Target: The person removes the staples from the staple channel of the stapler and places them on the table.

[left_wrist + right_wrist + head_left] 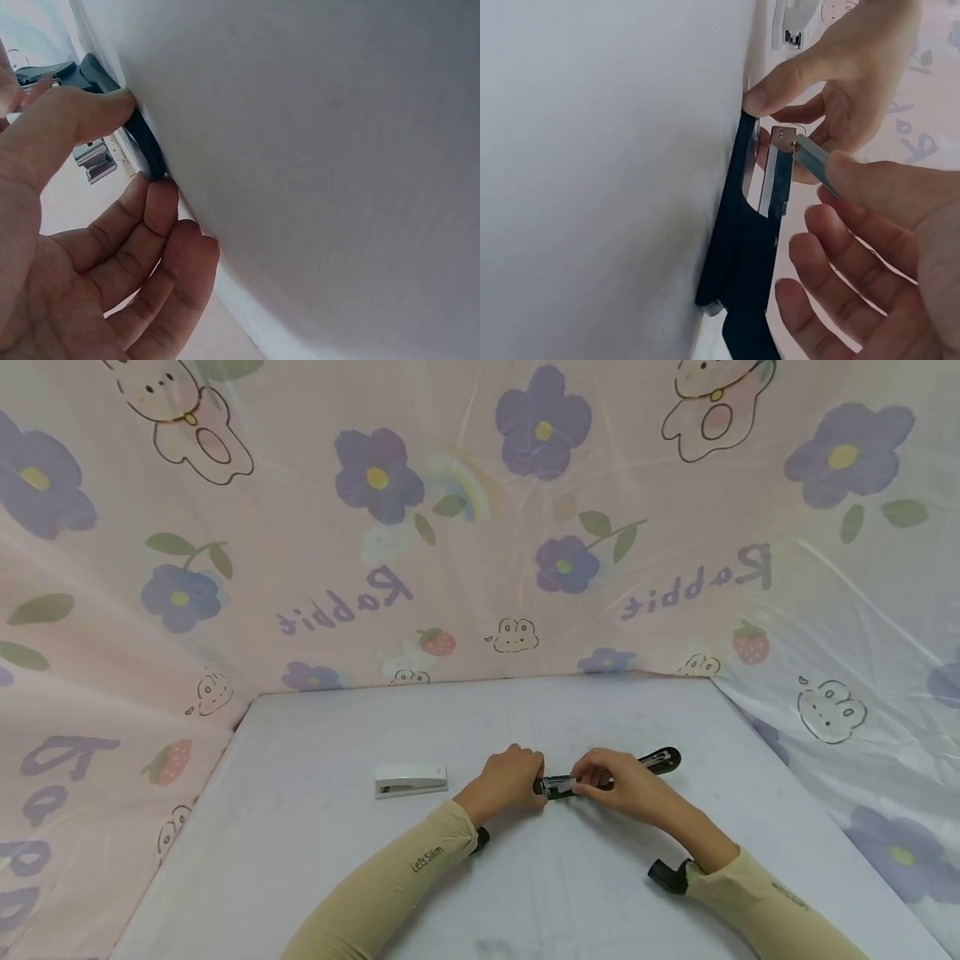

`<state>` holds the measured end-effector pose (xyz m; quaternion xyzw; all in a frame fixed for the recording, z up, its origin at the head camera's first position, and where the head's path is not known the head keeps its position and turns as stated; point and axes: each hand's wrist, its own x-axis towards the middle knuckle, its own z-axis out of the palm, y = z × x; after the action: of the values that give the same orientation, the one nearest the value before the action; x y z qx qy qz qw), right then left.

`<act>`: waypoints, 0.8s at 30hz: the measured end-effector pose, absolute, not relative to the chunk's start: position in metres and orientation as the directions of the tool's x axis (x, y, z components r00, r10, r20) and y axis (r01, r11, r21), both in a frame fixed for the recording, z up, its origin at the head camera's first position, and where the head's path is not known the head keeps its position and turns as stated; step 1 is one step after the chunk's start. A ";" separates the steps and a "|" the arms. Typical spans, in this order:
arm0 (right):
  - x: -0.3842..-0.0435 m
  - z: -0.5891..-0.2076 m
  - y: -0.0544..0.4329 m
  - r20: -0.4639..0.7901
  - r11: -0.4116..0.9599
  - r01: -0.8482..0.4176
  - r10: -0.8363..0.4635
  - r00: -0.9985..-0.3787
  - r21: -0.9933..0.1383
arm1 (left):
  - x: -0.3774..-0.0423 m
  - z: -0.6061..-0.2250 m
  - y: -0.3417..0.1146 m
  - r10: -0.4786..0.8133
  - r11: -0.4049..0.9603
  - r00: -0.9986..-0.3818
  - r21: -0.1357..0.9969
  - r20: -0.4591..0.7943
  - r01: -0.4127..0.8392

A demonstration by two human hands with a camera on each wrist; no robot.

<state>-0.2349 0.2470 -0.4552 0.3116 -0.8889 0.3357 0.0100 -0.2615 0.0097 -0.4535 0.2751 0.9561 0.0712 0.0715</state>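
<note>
A black stapler (663, 760) lies opened out over the table, its top arm swung back to the right. My left hand (512, 783) pinches the end of its dark base (150, 142) between thumb and fingertips. Between thumb and index finger, my right hand (621, 785) holds a grey strip of staples (817, 163). The strip's far end meets the front of the stapler's metal channel (784, 136); whether it sits inside cannot be told. The other right fingers (810, 255) are loosely bent beside the stapler.
Left of my left hand stands a white stapler (411, 781). White cloth covers the table (337, 877). A patterned curtain (465, 585) rises behind the table's far edge and along both sides. A black mount (667, 877) sits at my right wrist.
</note>
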 end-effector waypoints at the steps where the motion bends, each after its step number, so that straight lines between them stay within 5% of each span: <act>1: -0.233 -0.455 0.247 0.220 0.577 -0.558 -0.551 -0.805 -0.596 | -0.261 -0.453 0.010 0.536 0.839 -0.839 0.173 -0.099 0.516; 24: -0.219 -0.466 0.247 0.107 0.560 -0.539 -0.624 -0.774 -0.629 | -0.263 -0.454 0.009 0.556 0.828 -0.827 0.151 -0.089 0.540</act>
<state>-0.2188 0.2466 -0.4657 0.3300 -0.8810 0.3330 -0.0641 -0.2628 0.0086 -0.4541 0.2872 0.9538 0.0595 0.0645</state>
